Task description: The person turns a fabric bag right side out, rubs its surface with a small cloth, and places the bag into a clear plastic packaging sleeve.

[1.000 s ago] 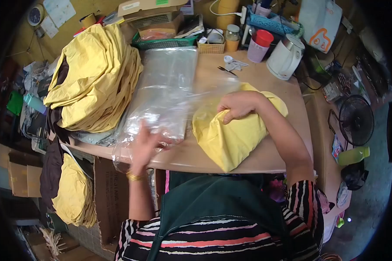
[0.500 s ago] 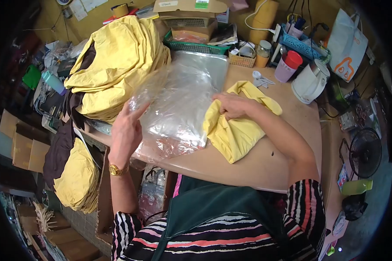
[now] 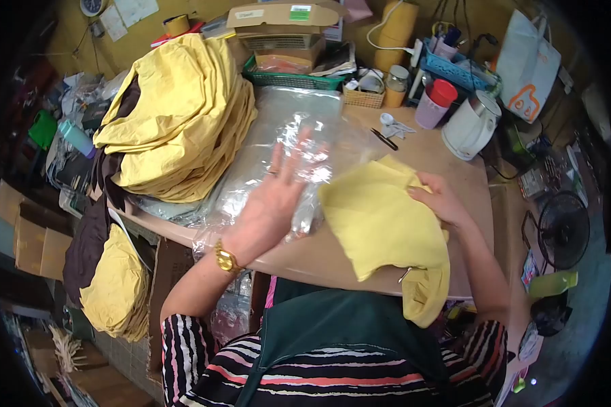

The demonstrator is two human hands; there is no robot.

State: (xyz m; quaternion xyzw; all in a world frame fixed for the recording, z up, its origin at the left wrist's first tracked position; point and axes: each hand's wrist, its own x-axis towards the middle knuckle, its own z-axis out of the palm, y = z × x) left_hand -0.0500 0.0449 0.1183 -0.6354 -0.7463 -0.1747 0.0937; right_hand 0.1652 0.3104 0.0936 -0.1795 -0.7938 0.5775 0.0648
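My left hand (image 3: 271,197) is spread over the stack of clear plastic bags (image 3: 278,115), its fingers slightly blurred. To the right, my right hand (image 3: 441,198) pinches the upper right edge of a folded yellow cloth piece (image 3: 387,217). The cloth hangs partly over the table's front edge, with a narrow looped part at its lower right. Left of the bags stands a tall pile of yellow cloth pieces (image 3: 176,115) with dark brown parts.
On the table (image 3: 305,261) behind the cloth lie a black pen (image 3: 385,139) and a small white item (image 3: 395,125). A kettle (image 3: 472,125), a pink cup (image 3: 433,105) and baskets (image 3: 363,95) line the back. More yellow cloth (image 3: 115,285) hangs at lower left; a fan (image 3: 557,229) stands right.
My left hand has moved right, onto the bags. My right hand has shifted right, and the yellow cloth is turned and opened out, now reaching past the front edge. The pen shows again.
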